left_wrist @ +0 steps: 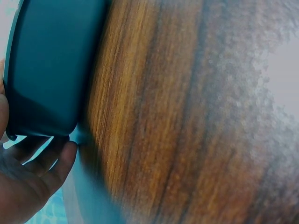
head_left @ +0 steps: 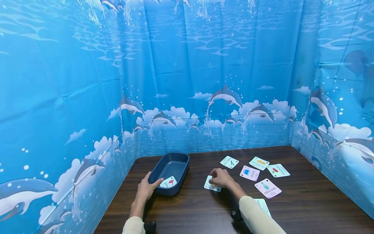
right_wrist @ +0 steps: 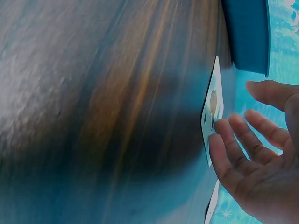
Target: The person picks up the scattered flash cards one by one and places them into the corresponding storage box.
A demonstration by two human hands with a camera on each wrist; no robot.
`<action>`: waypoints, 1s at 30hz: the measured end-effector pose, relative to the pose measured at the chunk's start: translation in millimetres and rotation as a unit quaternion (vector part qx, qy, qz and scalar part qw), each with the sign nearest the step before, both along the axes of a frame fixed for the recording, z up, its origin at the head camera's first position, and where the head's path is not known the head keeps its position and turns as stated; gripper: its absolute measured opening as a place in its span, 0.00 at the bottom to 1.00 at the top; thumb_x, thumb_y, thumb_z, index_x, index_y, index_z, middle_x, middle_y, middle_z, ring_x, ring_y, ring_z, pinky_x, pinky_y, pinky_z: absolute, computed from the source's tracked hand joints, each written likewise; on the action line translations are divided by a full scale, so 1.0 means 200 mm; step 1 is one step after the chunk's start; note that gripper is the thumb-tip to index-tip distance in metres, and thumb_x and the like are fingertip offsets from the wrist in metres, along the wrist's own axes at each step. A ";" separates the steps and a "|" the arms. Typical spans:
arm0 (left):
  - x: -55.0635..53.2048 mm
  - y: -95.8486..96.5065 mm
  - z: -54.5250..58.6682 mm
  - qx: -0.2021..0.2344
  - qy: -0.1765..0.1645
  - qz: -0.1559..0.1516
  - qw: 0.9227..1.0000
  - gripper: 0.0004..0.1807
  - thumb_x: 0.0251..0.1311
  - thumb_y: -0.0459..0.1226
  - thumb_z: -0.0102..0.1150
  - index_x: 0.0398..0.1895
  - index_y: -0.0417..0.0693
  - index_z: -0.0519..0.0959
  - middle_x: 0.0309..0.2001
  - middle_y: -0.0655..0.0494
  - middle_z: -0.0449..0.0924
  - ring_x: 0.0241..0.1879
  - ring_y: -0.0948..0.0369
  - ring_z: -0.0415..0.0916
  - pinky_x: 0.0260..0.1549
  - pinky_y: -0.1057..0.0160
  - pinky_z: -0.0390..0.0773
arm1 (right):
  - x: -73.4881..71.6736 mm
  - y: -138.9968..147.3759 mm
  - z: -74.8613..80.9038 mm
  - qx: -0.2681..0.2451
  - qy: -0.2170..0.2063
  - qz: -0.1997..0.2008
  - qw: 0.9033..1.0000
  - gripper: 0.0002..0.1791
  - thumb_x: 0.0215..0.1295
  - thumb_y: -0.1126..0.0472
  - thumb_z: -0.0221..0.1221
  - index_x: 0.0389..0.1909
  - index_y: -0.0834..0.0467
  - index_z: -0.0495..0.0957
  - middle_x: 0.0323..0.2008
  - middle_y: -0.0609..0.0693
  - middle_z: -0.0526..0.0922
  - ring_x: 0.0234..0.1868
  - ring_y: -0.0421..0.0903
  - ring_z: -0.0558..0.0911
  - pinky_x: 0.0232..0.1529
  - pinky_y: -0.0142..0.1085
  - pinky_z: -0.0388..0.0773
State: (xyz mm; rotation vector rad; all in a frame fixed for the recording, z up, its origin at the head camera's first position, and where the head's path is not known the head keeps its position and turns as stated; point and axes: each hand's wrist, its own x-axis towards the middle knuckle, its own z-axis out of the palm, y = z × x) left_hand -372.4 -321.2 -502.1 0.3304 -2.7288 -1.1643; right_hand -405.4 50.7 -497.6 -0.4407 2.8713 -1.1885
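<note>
A dark blue rectangular tray (head_left: 173, 168) lies on the left part of the table. My left hand (head_left: 145, 188) grips its near left side, thumb over the rim and fingers along the outer wall. Inside the tray, at its near end, is a picture card (head_left: 168, 182) with a red drawing. To the right of the tray, my right hand (head_left: 223, 179) is over another picture card (head_left: 210, 186) on the table and partly covers it. In the right wrist view its fingertips (right_wrist: 219, 141) are at the card's face, and the thumb stands apart from them.
Several picture cards are spread on the right, among them a raincoat card (head_left: 268, 188), a shorts card (head_left: 249, 173) and a card with red fruit (head_left: 279, 170). The right sleeve partly covers one card (head_left: 263, 206). Blue dolphin-print curtains (head_left: 216, 130) enclose the brown table (head_left: 201, 216).
</note>
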 end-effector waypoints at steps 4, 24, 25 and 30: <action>-0.01 -0.01 0.00 0.003 -0.003 0.000 1.000 0.65 0.61 0.71 0.66 0.86 0.36 0.53 0.78 0.23 0.60 0.75 0.27 0.64 0.72 0.27 0.67 | 0.00 0.01 -0.01 -0.004 0.004 -0.001 1.000 0.15 0.64 0.62 0.73 0.49 0.64 0.86 0.40 0.52 0.90 0.44 0.48 0.87 0.48 0.47 0.86; 0.00 0.00 0.00 -0.002 -0.006 0.001 1.000 0.58 0.68 0.63 0.66 0.86 0.37 0.53 0.78 0.22 0.60 0.75 0.27 0.64 0.72 0.26 0.67 | -0.01 0.09 -0.01 0.012 0.014 -0.009 1.000 0.15 0.64 0.63 0.73 0.48 0.65 0.86 0.44 0.54 0.90 0.49 0.53 0.87 0.56 0.52 0.85; 0.00 0.00 0.00 -0.004 -0.007 0.001 1.000 0.59 0.67 0.65 0.66 0.85 0.36 0.53 0.78 0.22 0.60 0.74 0.27 0.64 0.72 0.26 0.67 | -0.01 0.09 -0.01 0.013 0.014 -0.010 1.000 0.15 0.64 0.63 0.73 0.48 0.65 0.86 0.44 0.54 0.90 0.50 0.53 0.87 0.56 0.53 0.85; 0.00 0.00 0.00 -0.003 -0.010 0.000 1.000 0.64 0.62 0.70 0.65 0.85 0.37 0.54 0.78 0.23 0.60 0.75 0.27 0.64 0.72 0.26 0.67 | -0.02 0.11 -0.01 0.014 0.018 -0.018 1.000 0.16 0.61 0.63 0.74 0.48 0.65 0.87 0.43 0.54 0.90 0.48 0.52 0.87 0.56 0.53 0.84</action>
